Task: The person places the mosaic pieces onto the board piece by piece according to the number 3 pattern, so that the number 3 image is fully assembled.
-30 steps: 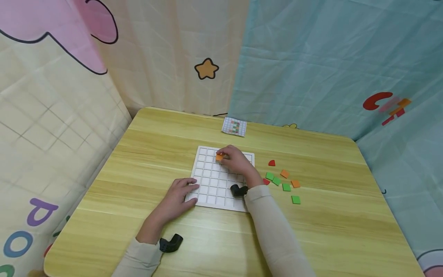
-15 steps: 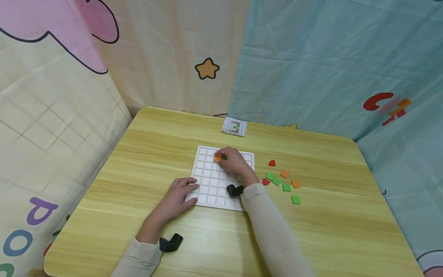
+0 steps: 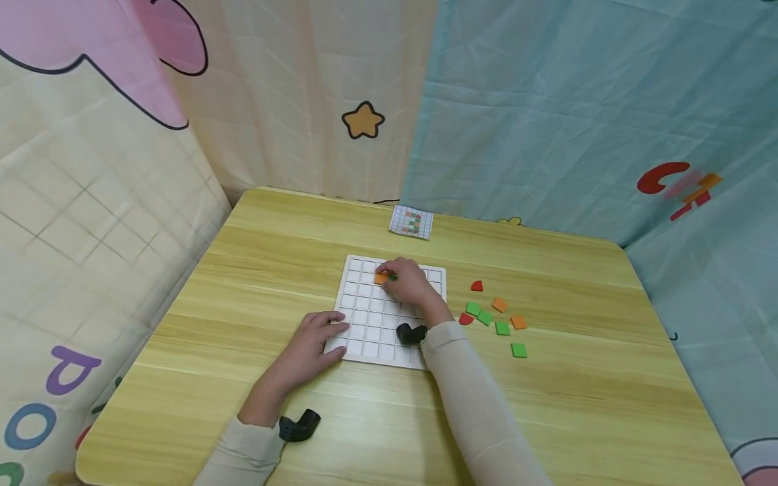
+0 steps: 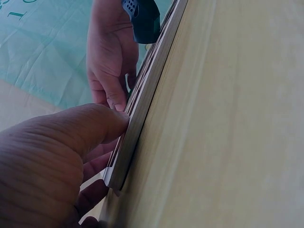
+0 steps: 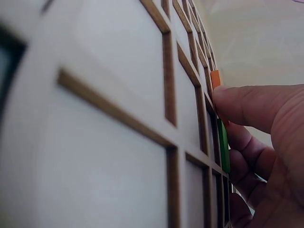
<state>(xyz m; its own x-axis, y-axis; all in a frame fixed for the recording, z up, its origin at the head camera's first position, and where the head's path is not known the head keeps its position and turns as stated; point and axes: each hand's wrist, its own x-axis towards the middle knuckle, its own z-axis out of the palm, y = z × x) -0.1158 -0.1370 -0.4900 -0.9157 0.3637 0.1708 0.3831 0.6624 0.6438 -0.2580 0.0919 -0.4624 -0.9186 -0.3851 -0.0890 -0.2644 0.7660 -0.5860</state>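
My right hand (image 3: 408, 282) is over the upper part of a white gridded board (image 3: 365, 332), its thumb and fingertips pinching an orange square tile (image 3: 381, 278). Beside that tile a green tile (image 5: 223, 145) lies in the grid under the fingers, partly hidden by the hand in the head view. In the right wrist view the thumb overlaps the orange tile at its lower end. My left hand (image 3: 315, 343) rests at the board's lower left edge with fingers spread; the left wrist view has its thumb (image 4: 107, 124) lying on the rim.
Right of the board lie several green tiles (image 3: 502, 329), two orange tiles (image 3: 518, 322) and two red quarter-round pieces (image 3: 477, 286). A printed pattern card (image 3: 411, 223) lies at the back of the wooden table (image 3: 583, 391). Curtains hang close behind the table.
My right hand has shifted slightly left and down with the orange tile, and the green tile beside it has come into sight. The left hand has stayed still.
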